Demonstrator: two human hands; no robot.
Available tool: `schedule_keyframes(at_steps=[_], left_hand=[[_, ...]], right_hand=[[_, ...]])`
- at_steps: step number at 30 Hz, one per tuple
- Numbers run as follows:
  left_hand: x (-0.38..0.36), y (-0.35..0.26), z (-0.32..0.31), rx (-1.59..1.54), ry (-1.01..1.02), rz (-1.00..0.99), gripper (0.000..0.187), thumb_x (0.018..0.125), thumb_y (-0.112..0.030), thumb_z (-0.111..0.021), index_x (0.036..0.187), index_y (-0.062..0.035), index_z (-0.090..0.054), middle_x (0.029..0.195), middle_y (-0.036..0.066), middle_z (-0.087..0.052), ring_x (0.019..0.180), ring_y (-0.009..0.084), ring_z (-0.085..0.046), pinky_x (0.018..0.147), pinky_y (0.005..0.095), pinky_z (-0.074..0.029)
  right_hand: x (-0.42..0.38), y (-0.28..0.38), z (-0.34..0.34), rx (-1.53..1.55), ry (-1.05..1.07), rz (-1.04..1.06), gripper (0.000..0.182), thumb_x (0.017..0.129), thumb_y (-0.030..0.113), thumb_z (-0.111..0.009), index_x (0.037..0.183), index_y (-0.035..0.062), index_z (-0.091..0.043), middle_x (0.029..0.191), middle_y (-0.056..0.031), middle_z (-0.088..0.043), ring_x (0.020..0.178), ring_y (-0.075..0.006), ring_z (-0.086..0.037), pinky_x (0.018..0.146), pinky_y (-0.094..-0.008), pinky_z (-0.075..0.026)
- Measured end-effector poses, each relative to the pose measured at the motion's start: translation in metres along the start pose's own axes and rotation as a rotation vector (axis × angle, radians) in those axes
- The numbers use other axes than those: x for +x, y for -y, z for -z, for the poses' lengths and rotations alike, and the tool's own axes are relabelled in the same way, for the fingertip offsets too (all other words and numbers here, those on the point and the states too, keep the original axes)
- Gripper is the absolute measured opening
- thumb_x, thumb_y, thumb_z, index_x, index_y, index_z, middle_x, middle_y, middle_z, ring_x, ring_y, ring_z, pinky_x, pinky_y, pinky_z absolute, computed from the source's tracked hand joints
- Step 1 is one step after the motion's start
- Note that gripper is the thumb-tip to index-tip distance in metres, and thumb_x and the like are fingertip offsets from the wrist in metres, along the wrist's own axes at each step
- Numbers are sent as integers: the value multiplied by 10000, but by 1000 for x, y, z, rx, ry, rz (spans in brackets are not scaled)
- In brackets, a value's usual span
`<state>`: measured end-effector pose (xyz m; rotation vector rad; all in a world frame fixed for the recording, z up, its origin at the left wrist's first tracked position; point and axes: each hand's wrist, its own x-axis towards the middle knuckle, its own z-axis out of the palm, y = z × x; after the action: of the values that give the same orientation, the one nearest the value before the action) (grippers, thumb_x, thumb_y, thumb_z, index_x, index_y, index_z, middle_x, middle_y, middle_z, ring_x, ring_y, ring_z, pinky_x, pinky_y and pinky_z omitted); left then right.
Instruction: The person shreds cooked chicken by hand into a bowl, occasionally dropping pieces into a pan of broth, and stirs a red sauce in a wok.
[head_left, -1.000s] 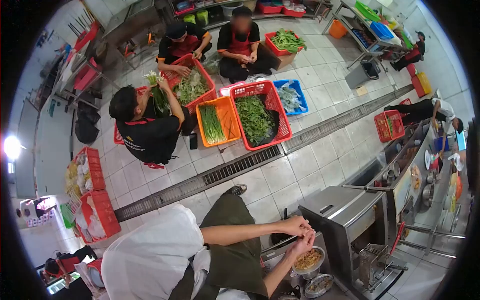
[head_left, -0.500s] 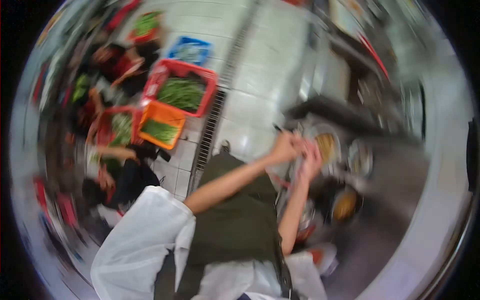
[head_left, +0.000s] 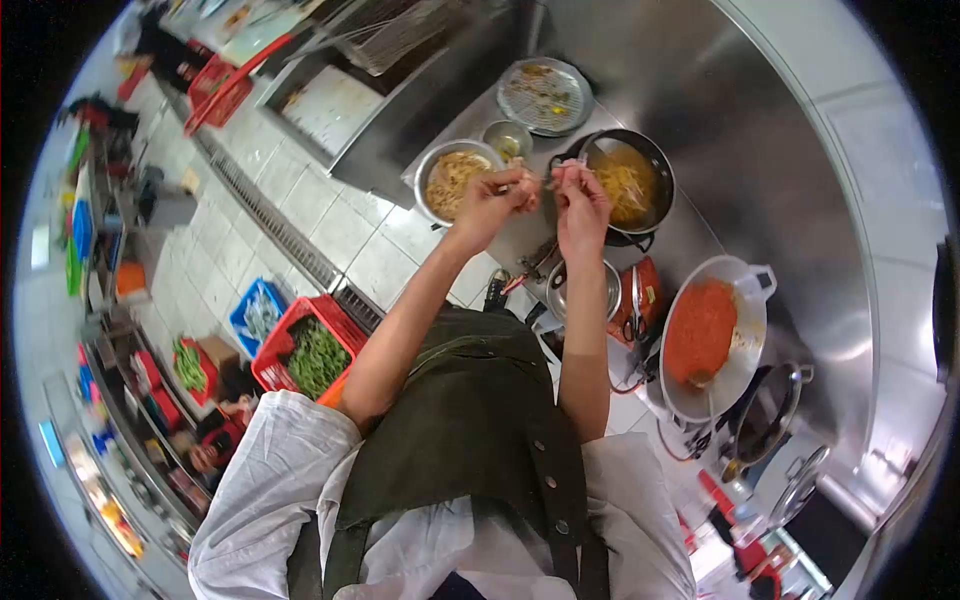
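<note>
My left hand [head_left: 492, 205] is closed in a pinch over the edge of a metal bowl [head_left: 427, 183] of shredded brownish food. My right hand [head_left: 583, 215] also pinches, beside the rim of a black pan [head_left: 655, 200] with yellow strips [head_left: 625, 185] in liquid. The fingertips of both hands are close together, with something small and pale around them that I cannot make out. Just beyond my left fingers stands a small bowl [head_left: 508, 140] of yellowish liquid. A round perforated tray [head_left: 545, 95] with food scraps lies farther back.
To the right, a large pale pan [head_left: 755, 320] holds red sauce [head_left: 702, 335]. Near my right forearm are a metal pot [head_left: 590, 292] and an orange-red packet [head_left: 640, 300]. Red [head_left: 340, 325] and blue [head_left: 245, 330] crates stand on the floor at left. Another person [head_left: 220, 440] is at lower left.
My view has swung right toward the cooking counter, so the floor crates and people now lie farther left and lower. Both hands stay close together, and their fingers are now slightly apart from each other.
</note>
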<state>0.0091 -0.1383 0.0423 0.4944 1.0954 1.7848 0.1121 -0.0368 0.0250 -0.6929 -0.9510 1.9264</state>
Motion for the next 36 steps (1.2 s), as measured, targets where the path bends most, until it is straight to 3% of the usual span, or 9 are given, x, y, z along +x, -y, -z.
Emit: schedule_keyframes(at_steps=[7,11,14,16,20,29,33,35,36], left_hand=[[78,0,-46,553,142,115,192,899,-191,-649,887,-3,-686,701,0,-635,628,72,-563,570,208,-447],[163,44,-65,1225,429,-296,250,784,-250,-726,763,-5,-681,709,119,-658,632,228,-633,588,362,-498],[203,104,-67,1326,485,-615,259,702,-257,-758,797,-30,-677,665,127,-636,633,368,-624,582,412,-503],[234,152,-61,1355,539,-580,219,724,-214,-731,802,-20,-668,680,148,-627,684,377,-630,629,435,-508],[249,131,-74,1397,778,-244,157,761,-142,-666,852,-14,-665,784,199,-636,785,366,-640,737,442,-508],[243,76,-110,1051,730,-432,389,809,-85,-631,1192,-65,-561,768,196,-633,751,312,-655,696,401,-515],[217,54,-88,959,645,-231,556,853,-121,-648,1348,-66,-401,834,117,-648,753,237,-655,686,350,-517],[180,27,-65,377,560,137,534,921,-32,-566,1391,-51,-313,925,89,-661,897,182,-646,810,289,-533],[155,-7,-65,641,469,133,531,914,-43,-584,1387,-38,-343,988,108,-663,968,202,-636,864,281,-514]], right_hand=[[44,66,81,-403,-203,21,209,943,165,-581,982,-29,-648,827,-24,-643,667,-64,-532,577,-220,-421],[77,48,165,-1163,-285,105,165,861,158,-657,879,2,-710,704,-80,-657,620,-101,-571,587,-277,-470],[86,39,182,-1192,-366,77,134,772,78,-669,883,23,-720,738,-132,-681,712,-147,-655,671,-285,-501],[90,50,160,-1267,-415,6,202,781,18,-625,967,-12,-698,767,-58,-679,726,-87,-601,680,-236,-481],[104,37,181,-1248,-358,-40,332,714,45,-637,1042,46,-684,920,-136,-701,849,-234,-678,784,-322,-511],[116,64,152,-1397,-504,-110,237,748,198,-705,960,92,-702,950,-132,-691,868,-300,-658,779,-366,-509],[94,68,167,-1390,-457,213,316,769,265,-711,1017,73,-677,1055,-119,-669,965,-327,-620,862,-406,-477],[36,120,157,-1331,-516,278,303,764,249,-717,1005,69,-680,1037,-129,-671,973,-327,-616,877,-398,-468],[2,141,152,-1298,-538,317,297,762,241,-721,998,67,-682,1028,-133,-672,977,-327,-614,885,-394,-463]])
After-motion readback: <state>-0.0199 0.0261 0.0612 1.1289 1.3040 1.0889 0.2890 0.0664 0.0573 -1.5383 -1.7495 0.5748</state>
